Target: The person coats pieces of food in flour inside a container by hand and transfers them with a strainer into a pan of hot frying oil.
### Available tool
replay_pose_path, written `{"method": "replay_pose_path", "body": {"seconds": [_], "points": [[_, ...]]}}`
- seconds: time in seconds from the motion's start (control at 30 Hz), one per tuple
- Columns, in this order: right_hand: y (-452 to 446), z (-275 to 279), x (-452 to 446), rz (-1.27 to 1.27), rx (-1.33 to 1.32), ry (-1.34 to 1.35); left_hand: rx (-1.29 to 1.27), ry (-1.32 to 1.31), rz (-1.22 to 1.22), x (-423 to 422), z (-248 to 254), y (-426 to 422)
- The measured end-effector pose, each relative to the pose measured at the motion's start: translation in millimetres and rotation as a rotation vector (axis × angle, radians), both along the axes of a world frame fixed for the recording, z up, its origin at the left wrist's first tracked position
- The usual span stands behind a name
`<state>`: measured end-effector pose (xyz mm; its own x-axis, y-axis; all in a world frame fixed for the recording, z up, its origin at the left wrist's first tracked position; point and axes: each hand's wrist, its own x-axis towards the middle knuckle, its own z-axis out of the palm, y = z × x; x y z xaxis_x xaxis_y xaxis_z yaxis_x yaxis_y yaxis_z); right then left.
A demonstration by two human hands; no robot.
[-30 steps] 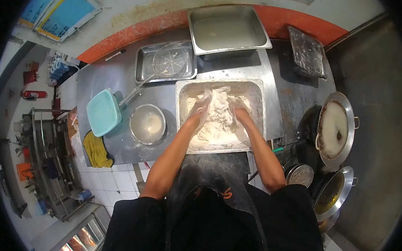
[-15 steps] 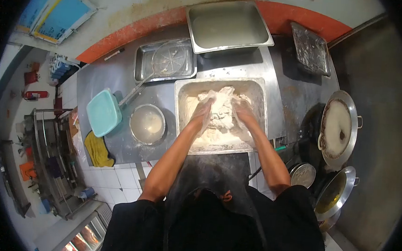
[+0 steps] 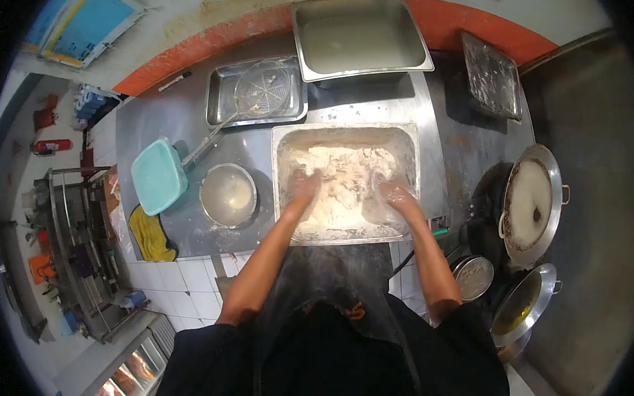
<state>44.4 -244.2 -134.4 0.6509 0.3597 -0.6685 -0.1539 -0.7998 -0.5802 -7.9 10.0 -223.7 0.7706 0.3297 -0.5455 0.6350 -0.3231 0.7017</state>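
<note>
A deep metal pan (image 3: pixel 343 238) of white flour (image 3: pixel 334 213) sits on the counter in front of me, with lumpy flour-coated pieces (image 3: pixel 347 174) heaped in its middle; what is under the coating is hidden. My left hand (image 3: pixel 305 188) is at the left of the heap, its fingers partly in the flour. Opposite it, my right hand (image 3: pixel 396 193) touches the heap's right side with fingers apart. Both hands wear clear, floury plastic gloves. Neither appears to grip anything.
Left of the pan stand a round metal bowl (image 3: pixel 214 213) and a turquoise tub (image 3: pixel 160 177). Behind are a tray (image 3: pixel 218 94) with a wire strainer (image 3: pixel 262 89) across it and a big steel container (image 3: pixel 306 70). Two woks, one with foamy oil (image 3: pixel 531 204), stand at right.
My hands held a raised clump of floury pieces between them. They have moved apart and lower, and the clump now lies flatter in the pan.
</note>
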Motion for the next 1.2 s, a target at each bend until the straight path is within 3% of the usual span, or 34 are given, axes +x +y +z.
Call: {"method": "replay_pose_path", "body": {"seconds": [0.03,0.1,0.13,0.2,0.23,0.33,0.4,0.47,0.5,0.6,0.63,0.67,0.73,0.77,0.87,0.93,1.0,1.03,1.13,1.17,1.2], "points": [[20,15,-1,-0.056,-0.098,0.156,0.022,0.069,-0.192,-1,15,-2],[27,-14,-28,0.029,-0.052,-0.060,-0.036,0.082,-0.445,-5,60,-12],[33,-3,-30,-0.042,0.093,0.034,-0.122,0.031,-0.503,-10,81,-20],[48,15,-32,-0.165,0.262,0.105,-0.422,-0.189,-0.310,-27,25,-24],[50,11,-31,-0.214,0.285,0.078,-0.445,-0.178,-0.283,-17,70,-27],[45,2,-18,-0.484,0.231,0.051,-0.838,0.000,0.048,4,67,-14],[25,22,-1,-0.463,0.061,-0.206,-0.515,-0.024,0.041,14,78,-8],[11,8,27,-0.271,-0.119,-0.098,-0.037,0.147,0.054,31,96,1],[14,2,38,-0.231,-0.182,-0.049,-0.035,-0.040,-0.145,30,13,25],[42,-28,42,-0.160,-0.044,-0.196,-0.318,-0.098,-0.133,43,32,-2],[52,-46,40,-0.105,0.071,-0.316,-0.447,0.047,0.012,46,85,-18],[57,-59,38,-0.055,0.189,-0.437,-0.538,-0.037,-0.023,48,87,-20],[63,-2,39,-0.229,0.212,-0.128,-0.724,-0.201,-0.090,53,84,-21],[64,20,40,-0.312,0.222,0.026,-0.873,-0.046,0.028,54,79,-19],[52,1,37,-0.429,0.347,-0.098,-0.728,-0.001,0.010,51,118,-24],[29,-8,35,-0.127,0.217,-0.188,-0.721,-0.019,-0.018,40,102,-11],[22,-6,31,-0.118,0.029,-0.131,-0.635,0.035,-0.059,43,72,5],[23,-20,22,-0.463,0.561,0.139,-0.771,0.089,0.122,42,86,-8],[45,-47,25,-0.126,0.178,-0.241,-0.482,0.126,-0.212,56,79,-17],[47,-8,29,-0.116,0.056,-0.175,-0.783,-0.372,0.162,38,41,-23],[43,-18,31,0.046,-0.021,-0.404,-0.520,-0.256,0.112,46,31,-15]]}}
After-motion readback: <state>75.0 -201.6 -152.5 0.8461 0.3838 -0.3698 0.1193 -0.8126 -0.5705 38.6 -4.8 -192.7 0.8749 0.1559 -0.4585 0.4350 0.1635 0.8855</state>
